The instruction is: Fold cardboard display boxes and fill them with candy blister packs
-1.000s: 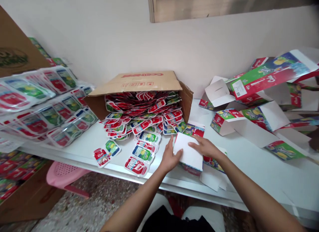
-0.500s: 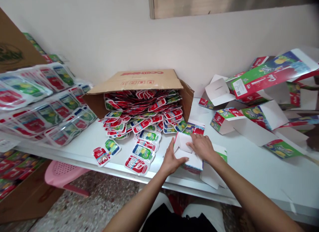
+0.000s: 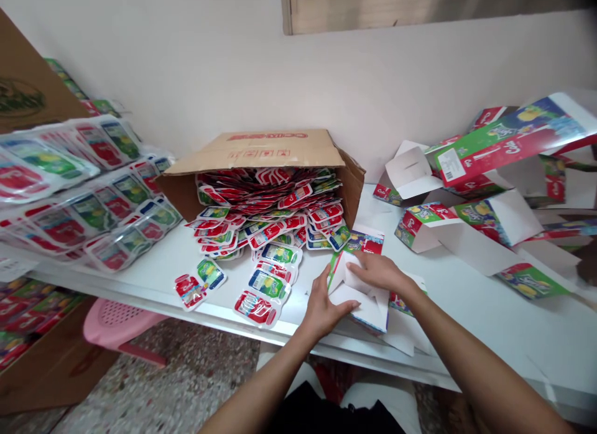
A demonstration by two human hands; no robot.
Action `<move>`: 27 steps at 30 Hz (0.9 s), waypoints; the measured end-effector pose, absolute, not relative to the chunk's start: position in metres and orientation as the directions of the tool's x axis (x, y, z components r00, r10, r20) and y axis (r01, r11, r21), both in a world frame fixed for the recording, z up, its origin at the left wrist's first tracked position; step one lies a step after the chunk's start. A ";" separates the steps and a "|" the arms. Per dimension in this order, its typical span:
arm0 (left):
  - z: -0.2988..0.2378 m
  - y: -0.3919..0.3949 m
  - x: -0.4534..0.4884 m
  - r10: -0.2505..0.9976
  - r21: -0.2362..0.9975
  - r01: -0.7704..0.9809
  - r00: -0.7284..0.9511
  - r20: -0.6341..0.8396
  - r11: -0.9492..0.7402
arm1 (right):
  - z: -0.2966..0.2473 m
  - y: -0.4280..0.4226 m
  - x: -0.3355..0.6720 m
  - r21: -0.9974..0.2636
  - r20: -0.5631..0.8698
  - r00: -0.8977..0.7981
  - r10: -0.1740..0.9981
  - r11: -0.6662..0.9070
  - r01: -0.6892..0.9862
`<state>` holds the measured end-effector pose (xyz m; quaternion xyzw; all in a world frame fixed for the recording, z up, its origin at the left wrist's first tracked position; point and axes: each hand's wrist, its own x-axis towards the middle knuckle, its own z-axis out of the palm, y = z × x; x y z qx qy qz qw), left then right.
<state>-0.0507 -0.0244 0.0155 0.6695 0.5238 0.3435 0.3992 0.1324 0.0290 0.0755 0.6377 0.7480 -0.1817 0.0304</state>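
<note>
In front of me on the table stands a small printed cardboard box (image 3: 364, 302) with its white inner flaps showing and its near right corner toward me. My left hand (image 3: 323, 311) is closed around its left side, thumb over the near flap and fingers along the outer wall. My right hand (image 3: 379, 271) grips the far side, its thumb and fingers at a raised white flap. How deep the fingers reach is hidden. Several cola and Sprite pouches (image 3: 268, 285) lie left of the box. Another printed carton piece (image 3: 368, 241) lies just behind it.
An open brown carton (image 3: 280, 149) on its side spills many pouches at the back. Stacked pouch strips (image 3: 88, 204) fill the left. Unfolded printed boxes (image 3: 476, 229) pile up on the right. A pink stool (image 3: 116, 325) stands below the white table's edge (image 3: 209, 316).
The small box has turned and tilted slightly between my hands, and its green left edge and the gap between its flaps now show more. My right hand has shifted a little right.
</note>
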 end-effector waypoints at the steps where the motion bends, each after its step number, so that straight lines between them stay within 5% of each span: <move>1: 0.015 -0.026 -0.052 0.980 0.881 0.458 0.198 0.030 -0.119 | 0.075 0.030 0.133 -0.232 -0.287 -0.181 0.941 0.115 0.966; 5: 0.017 -0.038 -0.060 0.990 0.806 0.592 0.109 -0.086 0.004 | 0.084 0.025 0.137 -0.271 -0.292 -0.257 0.921 0.178 0.946; 8: 0.022 -0.048 -0.068 0.982 0.849 0.526 0.128 -0.139 0.052 | 0.100 0.004 0.134 -0.273 -0.169 -0.317 0.933 0.264 0.925; 12: 0.010 -0.057 -0.083 0.978 0.908 0.372 0.151 0.146 -0.193 | 0.107 -0.051 0.123 -0.167 0.235 -0.378 0.896 0.420 0.892; 15: -0.013 -0.057 -0.103 0.924 0.867 0.342 0.257 0.284 -0.362 | 0.086 -0.098 0.116 -0.103 0.385 -0.496 0.778 0.570 0.815; 18: -0.028 -0.056 -0.120 0.976 0.941 0.281 0.162 0.149 -0.190 | 0.053 -0.134 0.113 -0.144 0.297 -0.610 0.735 0.666 0.732; 22: -0.015 -0.064 -0.118 0.999 0.999 -0.034 0.034 0.036 -0.035 | 0.042 -0.151 0.117 -0.339 0.057 -0.613 0.788 0.593 0.731; 27: 0.002 -0.072 -0.087 0.994 0.981 0.168 0.066 0.088 -0.098 | 0.085 -0.107 0.133 -0.471 -0.033 -0.492 0.870 0.421 0.775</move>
